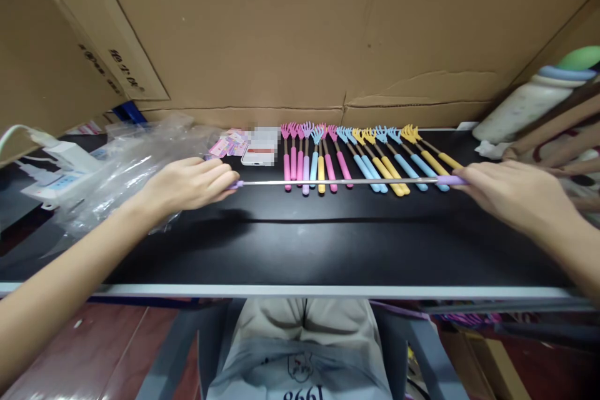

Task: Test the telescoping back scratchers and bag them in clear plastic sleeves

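Head view, one frame. We note a thin metal rod (342, 182) stretched level across the black table (300, 244), running from 9 o'clock to 3 o'clock just above the surface; we cannot tell whether it touches the things under it. The left hand (190, 184) sits at the 9 o'clock end, fingertips pinched together on the small purple piece there. The right hand (510, 195) sits at the 3 o'clock end, fingers closed on the purple grip; only the inner part of that grip shows. The two hands are well apart, both clamped on the same rod. Behind the rod, toward 12 o'clock, lies a row of scratchers (356, 156), claw heads pointing away from the person and handles toward the person: pink and purple at the row's 9 o'clock side, blue and yellow fanning out toward 3 o'clock. The rod crosses over their handles near the lower ends. At 11 o'clock of the row we log a white phone (257, 156), and just beside it some pink cards (229, 144). Clear bags (126, 162) are heaped at 9 o'clock behind the left hand, with a white power strip (60, 165) farther out. A pale bottle (525, 103) lies tilted at 2 o'clock. Cardboard (300, 31) walls off the back at 12 o'clock.
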`<state>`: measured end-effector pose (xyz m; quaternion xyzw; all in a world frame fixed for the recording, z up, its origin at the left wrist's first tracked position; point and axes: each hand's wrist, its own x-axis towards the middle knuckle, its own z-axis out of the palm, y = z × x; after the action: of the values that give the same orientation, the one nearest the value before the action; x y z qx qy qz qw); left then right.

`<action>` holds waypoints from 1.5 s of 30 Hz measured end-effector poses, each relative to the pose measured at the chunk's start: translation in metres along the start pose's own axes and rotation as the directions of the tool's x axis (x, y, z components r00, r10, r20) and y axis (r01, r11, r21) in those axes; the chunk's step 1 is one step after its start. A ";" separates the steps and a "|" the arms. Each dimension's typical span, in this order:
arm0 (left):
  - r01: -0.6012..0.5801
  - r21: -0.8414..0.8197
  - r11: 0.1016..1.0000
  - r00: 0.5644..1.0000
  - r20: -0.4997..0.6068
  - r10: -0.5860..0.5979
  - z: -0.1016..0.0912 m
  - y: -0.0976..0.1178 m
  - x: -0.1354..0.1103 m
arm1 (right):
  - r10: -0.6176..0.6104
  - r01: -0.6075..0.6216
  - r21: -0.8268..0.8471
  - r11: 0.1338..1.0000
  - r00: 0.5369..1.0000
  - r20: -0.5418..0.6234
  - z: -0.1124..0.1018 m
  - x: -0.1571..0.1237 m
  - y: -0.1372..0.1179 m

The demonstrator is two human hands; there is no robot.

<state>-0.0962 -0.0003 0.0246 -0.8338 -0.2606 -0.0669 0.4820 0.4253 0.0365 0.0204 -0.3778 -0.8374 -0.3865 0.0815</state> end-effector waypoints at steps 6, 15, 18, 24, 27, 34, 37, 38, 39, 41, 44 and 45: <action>-0.001 -0.091 0.996 0.997 -0.081 -0.007 -0.021 0.033 0.046 | -0.094 0.109 0.103 0.989 0.985 -0.148 -0.025 0.036 -0.069; 0.080 -0.208 0.975 0.989 -0.109 -0.104 -0.027 0.065 0.081 | -0.060 0.101 0.250 0.963 0.984 -0.168 -0.038 0.073 -0.121; 0.100 -0.228 0.968 0.988 -0.094 -0.124 -0.022 0.069 0.080 | -0.056 0.082 0.265 0.961 0.993 -0.105 -0.041 0.075 -0.120; 0.070 -0.290 0.954 0.990 -0.099 -0.103 -0.024 0.074 0.085 | -0.136 0.152 0.301 0.941 0.988 -0.074 -0.048 0.089 -0.138; 0.096 -0.282 0.955 0.991 -0.063 -0.118 -0.025 0.071 0.086 | -0.136 0.149 0.292 0.945 0.989 -0.065 -0.050 0.097 -0.144; 0.109 -0.291 0.950 0.991 -0.047 -0.128 -0.027 0.069 0.088 | -0.112 0.121 0.318 0.940 0.993 -0.045 -0.054 0.097 -0.146; 0.099 -0.270 0.958 0.991 -0.058 -0.119 -0.027 0.062 0.081 | -0.112 0.130 0.281 0.951 0.990 -0.080 -0.053 0.088 -0.135; 0.105 -0.247 0.963 0.991 -0.058 -0.123 -0.026 0.058 0.076 | -0.104 0.126 0.250 0.960 0.989 -0.101 -0.052 0.083 -0.128; 0.114 -0.219 0.969 0.990 -0.054 -0.129 -0.025 0.052 0.069 | -0.096 0.119 0.213 0.970 0.989 -0.116 -0.049 0.078 -0.120; 0.124 -0.157 0.980 0.990 -0.042 -0.132 -0.022 0.038 0.053 | -0.084 0.103 0.139 0.985 0.988 -0.133 -0.043 0.065 -0.098; 0.116 -0.057 0.992 0.993 0.016 -0.116 -0.018 0.015 0.025 | -0.069 0.073 0.046 0.996 0.994 -0.080 -0.030 0.044 -0.061; 0.113 -0.019 0.993 0.993 0.032 -0.112 -0.017 0.008 0.016 | -0.049 0.049 0.005 0.999 0.998 -0.047 -0.026 0.037 -0.049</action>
<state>-0.0765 -0.0120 0.0330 -0.8237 -0.3139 -0.0836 0.4647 0.3610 0.0189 0.0254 -0.3478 -0.8454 -0.3947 0.0926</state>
